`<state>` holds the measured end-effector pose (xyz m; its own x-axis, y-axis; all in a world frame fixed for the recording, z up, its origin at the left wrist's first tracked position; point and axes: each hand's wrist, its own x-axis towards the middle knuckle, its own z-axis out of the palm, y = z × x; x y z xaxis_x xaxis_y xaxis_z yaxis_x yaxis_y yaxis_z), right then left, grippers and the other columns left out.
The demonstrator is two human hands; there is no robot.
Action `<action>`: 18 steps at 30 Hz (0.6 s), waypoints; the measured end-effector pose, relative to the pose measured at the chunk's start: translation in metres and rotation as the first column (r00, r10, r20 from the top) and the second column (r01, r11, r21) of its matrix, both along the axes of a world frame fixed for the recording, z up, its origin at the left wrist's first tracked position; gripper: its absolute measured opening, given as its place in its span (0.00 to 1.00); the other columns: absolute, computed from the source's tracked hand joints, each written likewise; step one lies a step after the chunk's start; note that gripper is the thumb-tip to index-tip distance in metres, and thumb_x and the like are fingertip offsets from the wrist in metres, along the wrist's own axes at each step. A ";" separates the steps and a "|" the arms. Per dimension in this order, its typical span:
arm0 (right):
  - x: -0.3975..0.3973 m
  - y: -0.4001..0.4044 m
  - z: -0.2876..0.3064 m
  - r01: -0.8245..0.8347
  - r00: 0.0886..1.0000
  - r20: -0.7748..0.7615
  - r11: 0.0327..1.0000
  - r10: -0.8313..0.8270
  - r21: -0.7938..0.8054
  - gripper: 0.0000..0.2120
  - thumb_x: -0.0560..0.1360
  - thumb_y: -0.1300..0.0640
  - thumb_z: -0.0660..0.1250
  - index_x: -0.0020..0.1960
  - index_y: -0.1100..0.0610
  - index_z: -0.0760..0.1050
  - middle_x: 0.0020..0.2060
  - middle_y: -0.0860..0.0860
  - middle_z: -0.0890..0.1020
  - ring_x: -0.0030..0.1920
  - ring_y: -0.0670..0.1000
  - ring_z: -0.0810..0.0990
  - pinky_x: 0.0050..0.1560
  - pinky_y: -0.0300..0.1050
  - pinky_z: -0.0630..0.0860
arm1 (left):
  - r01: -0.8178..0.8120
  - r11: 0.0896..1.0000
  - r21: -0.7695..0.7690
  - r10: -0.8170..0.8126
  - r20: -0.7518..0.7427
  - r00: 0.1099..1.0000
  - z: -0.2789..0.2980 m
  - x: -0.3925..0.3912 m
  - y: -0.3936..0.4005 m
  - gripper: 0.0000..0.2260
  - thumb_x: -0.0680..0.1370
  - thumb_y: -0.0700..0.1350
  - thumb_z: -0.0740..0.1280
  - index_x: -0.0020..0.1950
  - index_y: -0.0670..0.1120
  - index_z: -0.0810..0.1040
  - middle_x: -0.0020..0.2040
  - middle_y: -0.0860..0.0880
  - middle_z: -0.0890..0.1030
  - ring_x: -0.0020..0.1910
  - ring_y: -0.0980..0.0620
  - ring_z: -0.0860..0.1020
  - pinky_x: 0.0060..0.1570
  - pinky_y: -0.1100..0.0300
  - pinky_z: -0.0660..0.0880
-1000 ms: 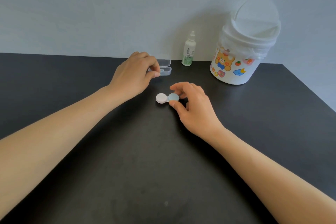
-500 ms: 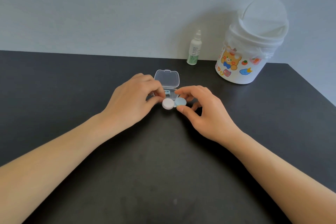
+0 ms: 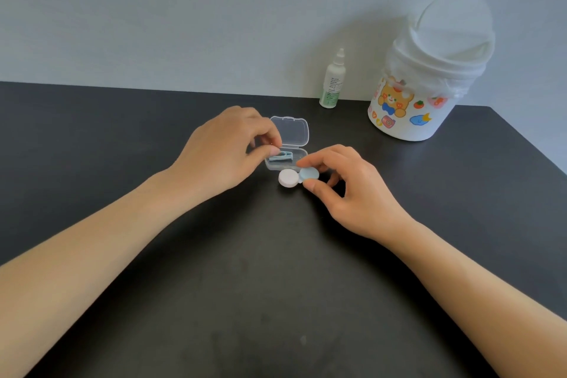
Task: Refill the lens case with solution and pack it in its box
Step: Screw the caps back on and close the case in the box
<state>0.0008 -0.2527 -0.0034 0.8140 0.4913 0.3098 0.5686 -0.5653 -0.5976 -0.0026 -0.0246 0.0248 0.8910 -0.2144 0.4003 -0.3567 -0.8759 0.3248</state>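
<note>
A small clear plastic box [image 3: 291, 138] sits open on the black table, its lid tipped up at the back. Light blue tweezers [image 3: 280, 158] lie inside it. My left hand [image 3: 225, 149] grips the box's left edge with thumb and fingertips. Just in front of the box is the lens case [image 3: 296, 177], with one pink-white cap and one light blue cap, both screwed on. My right hand [image 3: 343, 184] pinches its blue end between thumb and forefinger. The solution bottle [image 3: 333, 81], white with a green label, stands upright at the back by the wall.
A white lidded tub [image 3: 426, 77] with cartoon stickers stands at the back right, beside the bottle. The black table [image 3: 276, 285] ends at a wall behind and has its right edge near the tub.
My left hand pulled the clear box from the back toward the middle; its lid now stands open, showing the tweezers. My right hand kept its hold on the lens case, now in front of the box.
</note>
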 end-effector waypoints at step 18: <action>0.001 -0.001 -0.001 -0.010 1.000 0.000 1.000 0.010 -0.009 0.12 0.78 0.59 0.71 0.61 0.53 0.80 0.53 0.47 0.78 0.53 0.49 0.76 0.50 0.31 0.74 | 0.097 0.861 0.498 0.076 -0.316 0.946 0.036 0.042 -0.031 0.06 0.67 0.52 0.72 0.42 0.54 0.84 0.40 0.55 0.82 0.38 0.52 0.79 0.29 0.62 0.65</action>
